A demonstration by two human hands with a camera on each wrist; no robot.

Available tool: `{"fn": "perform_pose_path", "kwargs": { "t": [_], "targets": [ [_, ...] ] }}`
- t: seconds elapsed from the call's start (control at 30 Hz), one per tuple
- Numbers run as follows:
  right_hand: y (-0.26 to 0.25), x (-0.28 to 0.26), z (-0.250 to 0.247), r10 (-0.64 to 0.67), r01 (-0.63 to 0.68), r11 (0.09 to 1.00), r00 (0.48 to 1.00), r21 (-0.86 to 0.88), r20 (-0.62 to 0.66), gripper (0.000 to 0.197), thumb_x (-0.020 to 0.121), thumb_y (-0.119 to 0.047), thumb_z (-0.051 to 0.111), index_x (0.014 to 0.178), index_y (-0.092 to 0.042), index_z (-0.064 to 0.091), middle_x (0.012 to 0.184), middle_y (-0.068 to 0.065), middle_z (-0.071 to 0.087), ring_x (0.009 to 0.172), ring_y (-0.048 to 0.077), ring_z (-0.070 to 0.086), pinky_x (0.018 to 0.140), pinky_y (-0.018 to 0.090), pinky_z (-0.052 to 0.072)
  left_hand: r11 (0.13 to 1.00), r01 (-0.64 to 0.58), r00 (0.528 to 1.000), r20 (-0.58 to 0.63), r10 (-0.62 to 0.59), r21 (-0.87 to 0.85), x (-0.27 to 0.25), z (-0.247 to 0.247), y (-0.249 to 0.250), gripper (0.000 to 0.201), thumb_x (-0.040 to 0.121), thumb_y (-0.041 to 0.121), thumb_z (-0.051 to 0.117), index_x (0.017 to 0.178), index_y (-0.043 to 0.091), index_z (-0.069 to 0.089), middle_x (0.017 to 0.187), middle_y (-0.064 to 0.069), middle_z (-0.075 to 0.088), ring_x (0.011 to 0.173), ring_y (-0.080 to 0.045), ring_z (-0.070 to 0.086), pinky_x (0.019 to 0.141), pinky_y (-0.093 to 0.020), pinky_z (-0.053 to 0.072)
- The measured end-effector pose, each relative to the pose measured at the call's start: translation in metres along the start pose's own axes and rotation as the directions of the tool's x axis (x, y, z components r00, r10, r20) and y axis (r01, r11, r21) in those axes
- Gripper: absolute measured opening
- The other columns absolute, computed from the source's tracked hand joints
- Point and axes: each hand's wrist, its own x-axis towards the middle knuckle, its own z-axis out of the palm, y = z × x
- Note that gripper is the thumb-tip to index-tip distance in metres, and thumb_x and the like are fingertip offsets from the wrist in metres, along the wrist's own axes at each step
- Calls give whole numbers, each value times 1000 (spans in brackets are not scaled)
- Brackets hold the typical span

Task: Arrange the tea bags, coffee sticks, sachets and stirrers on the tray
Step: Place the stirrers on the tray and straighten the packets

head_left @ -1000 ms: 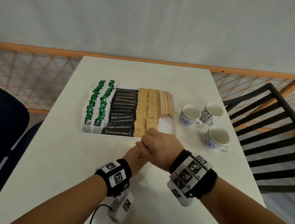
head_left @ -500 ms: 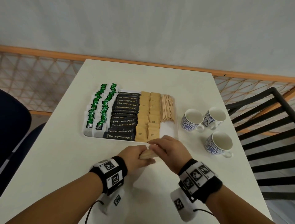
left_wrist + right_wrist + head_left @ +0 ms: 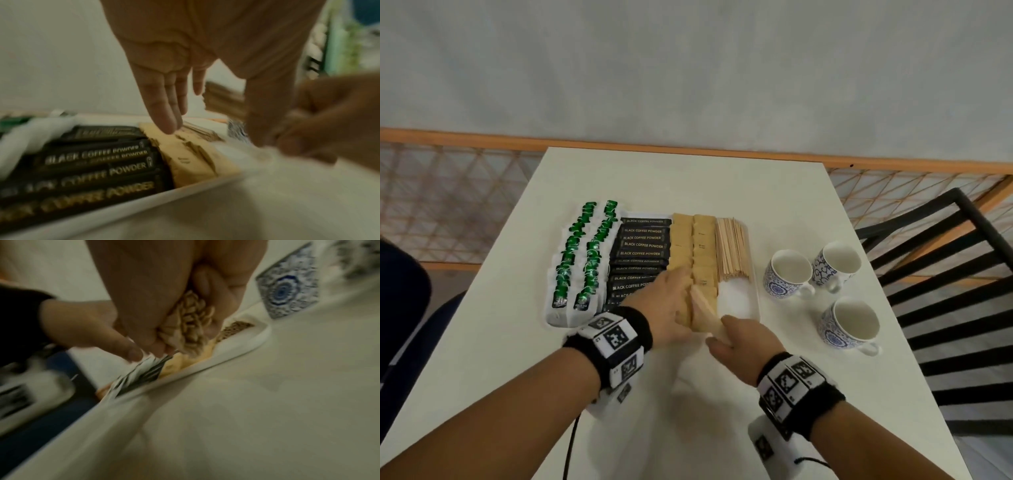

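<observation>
At the near edge of the tray, roughly 6 o'clock of the table, both hands are working the sachet columns. The right hand is curled round a fanned stack of tan sachets; the right wrist view shows the fingers wrapped over their crimped ends, held tight, just above the tray rim. The left hand is flat with fingers straight and slack, holding nothing, lying over the near end of the left sachet column with its fingertips on or just above the sachets; contact is too blurred to call.

Tray layout, 9 to 3 o'clock: green tea bags, black coffee sticks, two tan sachet columns, wooden stirrers. A bare patch of tray sits at 6 o'clock of the stirrers. Three cups stand off the tray at 3 o'clock.

Step in hand, by my read: seat the held stack at the near end of a sachet column. To do it well:
- keep the left palm flat as a stop so laid sachets don't slide toward the coffee sticks
- lower the stack at a lean matching the shingled row, near edge inside the rim
- loosen the right fingers gradually so the fan doesn't splay into the bare patch
- square edges with the neighbouring column.

Risk: the stack tips over the rim onto the table.
</observation>
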Motion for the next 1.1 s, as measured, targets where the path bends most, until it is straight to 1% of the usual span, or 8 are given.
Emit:
{"fn": "perform_pose_path", "kwargs": {
  "t": [0.07,0.13,0.3,0.43,0.6,0.77,0.9,1.1],
  "targets": [
    [3,16,-6,160,-153,981,986,120,-47,31,88,-46,48,85,-15,50,82,4,61,74,25,58,62,29,41,962,129,991,-7,-135,-241,14,4,-4,57,83,36,67,132,28,40,117,7,53,98,-13,57,91,-34,49],
    [4,33,-13,241,-227,959,968,168,-70,32,88,-44,47,89,-13,54,84,4,62,74,23,57,62,29,40,881,211,977,74,-199,-424,30,16,-5,23,90,27,58,111,36,56,108,6,62,93,-13,63,89,-37,53],
    [5,70,-18,340,-307,924,932,227,-123,35,91,-43,50,106,-11,55,101,8,65,93,27,62,68,24,38,700,250,967,135,-217,-669,70,35,6,33,90,8,47,106,33,61,112,-2,65,105,-22,62,96,-42,50],
    [5,77,-18,368,-333,915,921,229,-128,38,94,-39,46,119,-10,49,111,12,63,103,30,61,76,26,42,704,256,966,154,-207,-662,92,43,3,42,89,8,46,125,24,60,120,-1,65,108,-21,62,96,-41,50],
    [15,73,-16,385,-347,910,911,227,-149,42,92,-49,45,119,-18,50,103,10,67,96,30,63,78,31,47,764,241,970,130,-204,-598,99,46,4,44,92,11,46,134,23,54,130,4,59,116,-16,57,101,-37,46],
    [23,66,-14,392,-364,915,904,174,-168,41,92,-50,44,110,-16,58,97,6,69,90,25,64,77,33,52,802,189,981,68,-183,-567,89,41,17,42,93,7,46,132,21,55,123,1,64,109,-18,61,97,-32,48],
    [27,60,-14,403,-363,906,896,216,-185,29,93,-41,46,102,-18,61,93,4,69,86,23,63,73,31,49,823,169,985,71,-155,-543,82,36,26,42,95,7,45,134,21,53,124,-2,64,113,-22,60,94,-30,46],
    [31,55,-16,410,-363,903,889,231,-205,32,94,-38,46,116,-19,58,103,3,68,95,22,62,80,29,46,871,139,990,42,-135,-472,85,37,23,42,95,11,46,137,20,50,141,3,48,127,-13,46,106,-25,37]
  ]
}}
